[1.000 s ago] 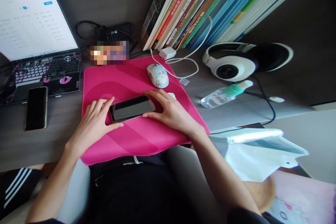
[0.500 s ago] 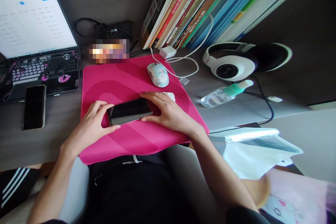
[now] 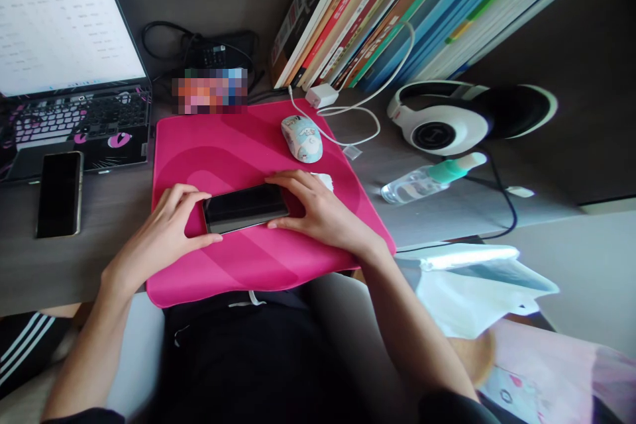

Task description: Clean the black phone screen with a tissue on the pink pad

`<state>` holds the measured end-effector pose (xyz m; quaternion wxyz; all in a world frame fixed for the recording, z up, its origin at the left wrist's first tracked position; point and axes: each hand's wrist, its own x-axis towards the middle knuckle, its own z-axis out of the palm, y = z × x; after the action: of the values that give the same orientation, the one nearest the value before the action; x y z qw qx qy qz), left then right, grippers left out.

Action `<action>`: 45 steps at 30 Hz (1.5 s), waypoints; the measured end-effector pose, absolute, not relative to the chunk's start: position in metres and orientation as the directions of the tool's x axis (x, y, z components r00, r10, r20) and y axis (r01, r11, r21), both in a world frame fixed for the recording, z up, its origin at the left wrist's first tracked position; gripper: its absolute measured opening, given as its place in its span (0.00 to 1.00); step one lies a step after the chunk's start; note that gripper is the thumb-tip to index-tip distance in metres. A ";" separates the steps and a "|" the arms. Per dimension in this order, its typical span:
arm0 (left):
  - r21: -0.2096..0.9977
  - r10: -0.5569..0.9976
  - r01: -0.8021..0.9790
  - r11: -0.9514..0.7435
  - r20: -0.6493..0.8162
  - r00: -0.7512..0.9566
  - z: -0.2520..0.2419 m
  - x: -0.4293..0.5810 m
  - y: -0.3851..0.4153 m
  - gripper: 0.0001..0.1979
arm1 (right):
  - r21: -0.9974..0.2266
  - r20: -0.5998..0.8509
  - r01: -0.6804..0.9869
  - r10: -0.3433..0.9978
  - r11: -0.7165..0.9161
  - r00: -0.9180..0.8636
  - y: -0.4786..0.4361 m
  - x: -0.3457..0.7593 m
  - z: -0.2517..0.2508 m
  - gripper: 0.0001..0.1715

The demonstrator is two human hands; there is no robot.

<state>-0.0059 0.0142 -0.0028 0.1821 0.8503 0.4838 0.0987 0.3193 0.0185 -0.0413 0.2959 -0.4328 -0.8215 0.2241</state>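
A black smartphone (image 3: 246, 207) lies sideways, dark screen up, low over the pink mat (image 3: 199, 271). My left hand (image 3: 163, 228) grips its left end by the corners, the index finger at the top and the thumb along the near edge. Around the right end, my right hand (image 3: 315, 209) has its fingers over the far edge and its thumb at the near edge. A patterned mouse (image 3: 302, 139) sits on the mat beyond the phone. Some white crumpled material (image 3: 325, 180) peeks out behind my right hand.
At left stand a laptop (image 3: 69, 26) and a second phone (image 3: 59, 194). Books (image 3: 342, 20) line the back. A white charger (image 3: 321, 95) with its cable, headphones (image 3: 442, 122) and a spray bottle (image 3: 427, 179) are at right. A white bag (image 3: 462, 285) is below the desk edge.
My left hand has slid slightly left along the phone's end, its fingertips overlapping the phone less. The right hand and the phone stay nearly still. The view has shifted a little.
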 end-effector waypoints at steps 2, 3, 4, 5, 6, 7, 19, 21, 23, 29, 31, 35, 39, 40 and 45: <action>0.420 0.860 0.785 -0.456 -0.018 0.509 -0.003 -0.007 0.015 0.33 | -0.635 0.286 0.576 0.849 0.515 -0.444 0.019 0.319 -0.041 0.40; 0.431 0.860 0.782 -0.450 -0.025 0.509 -0.003 -0.007 0.016 0.33 | -0.639 0.283 0.575 0.851 0.511 -0.442 0.019 0.319 -0.041 0.40; 0.442 0.859 0.778 -0.446 -0.032 0.511 -0.003 -0.008 0.017 0.34 | -0.643 0.279 0.573 0.853 0.508 -0.442 0.019 0.319 -0.041 0.40; 0.452 0.858 0.774 -0.444 -0.036 0.513 -0.003 -0.009 0.018 0.34 | -0.646 0.275 0.573 0.854 0.504 -0.441 0.018 0.319 -0.041 0.40; 0.462 0.855 0.769 -0.443 -0.039 0.516 -0.004 -0.010 0.018 0.34 | -0.649 0.271 0.573 0.856 0.500 -0.440 0.018 0.319 -0.041 0.40; 0.472 0.854 0.764 -0.440 -0.042 0.518 -0.004 -0.012 0.019 0.35 | -0.652 0.267 0.573 0.858 0.497 -0.439 0.018 0.319 -0.041 0.40; 0.493 0.870 0.772 -0.400 -0.060 0.489 -0.004 -0.009 0.019 0.35 | -0.682 0.247 0.559 0.868 0.472 -0.432 0.018 0.318 -0.042 0.39; 0.493 0.867 0.767 -0.411 -0.050 0.496 -0.005 -0.009 0.019 0.35 | -0.688 0.238 0.559 0.872 0.462 -0.428 0.018 0.318 -0.042 0.38; 0.493 0.865 0.763 -0.418 -0.042 0.500 -0.006 -0.009 0.020 0.35 | -0.696 0.231 0.558 0.876 0.453 -0.424 0.018 0.318 -0.042 0.39; 0.484 0.864 0.768 -0.420 -0.046 0.502 -0.008 -0.010 0.020 0.35 | -0.719 0.232 0.540 0.884 0.437 -0.406 0.016 0.313 -0.040 0.38; 0.483 0.862 0.768 -0.420 -0.053 0.505 -0.007 -0.009 0.020 0.34 | -0.717 0.235 0.541 0.883 0.439 -0.405 0.016 0.313 -0.040 0.38; 0.465 0.853 0.762 -0.451 -0.026 0.521 -0.005 -0.008 0.019 0.31 | -0.707 0.243 0.548 0.881 0.447 -0.406 0.017 0.313 -0.040 0.39; 0.457 0.852 0.763 -0.457 -0.023 0.524 -0.004 -0.007 0.019 0.31 | -0.701 0.250 0.552 0.881 0.451 -0.402 0.017 0.313 -0.041 0.39; 0.459 0.853 0.764 -0.454 -0.026 0.522 -0.004 -0.007 0.019 0.31 | -0.703 0.249 0.551 0.881 0.450 -0.402 0.017 0.313 -0.041 0.39; 0.469 0.855 0.765 -0.442 -0.038 0.517 -0.005 -0.009 0.021 0.32 | -0.734 0.242 0.515 0.880 0.442 -0.409 0.017 0.316 -0.041 0.40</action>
<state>-0.0092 0.0206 -0.0054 0.2194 0.8429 0.4805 0.1028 0.3157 0.0174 -0.0411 0.3158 -0.4425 -0.7882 0.2886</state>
